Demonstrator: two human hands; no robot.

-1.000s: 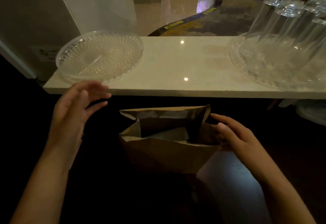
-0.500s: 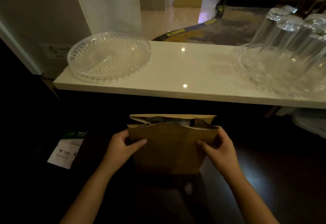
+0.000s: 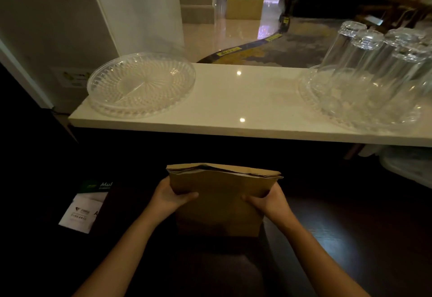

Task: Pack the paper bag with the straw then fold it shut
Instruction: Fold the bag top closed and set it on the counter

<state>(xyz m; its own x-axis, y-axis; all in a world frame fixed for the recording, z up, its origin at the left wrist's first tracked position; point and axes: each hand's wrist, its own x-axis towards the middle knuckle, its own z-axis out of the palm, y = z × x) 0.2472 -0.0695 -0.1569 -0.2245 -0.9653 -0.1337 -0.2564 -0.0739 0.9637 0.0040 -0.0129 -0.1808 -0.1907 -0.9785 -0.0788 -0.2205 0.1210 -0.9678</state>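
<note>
A brown paper bag point(image 3: 219, 201) stands upright on a dark surface in front of me. Its mouth is pressed nearly flat, with only a thin gap and layered paper edges showing at the top. My left hand point(image 3: 171, 197) grips the bag's left side just below the top, thumb across the front. My right hand point(image 3: 267, 199) grips the right side the same way. No straw is visible; the bag's inside is hidden.
A white counter point(image 3: 245, 100) runs across behind the bag. A clear ribbed plate point(image 3: 140, 84) sits on its left; a clear tray with upturned glasses point(image 3: 364, 79) sits on its right. A white and green printed packet point(image 3: 87, 205) lies left of the bag.
Both hands came onto the bag's sides and pressed its open mouth flat. The view has tilted up a little.
</note>
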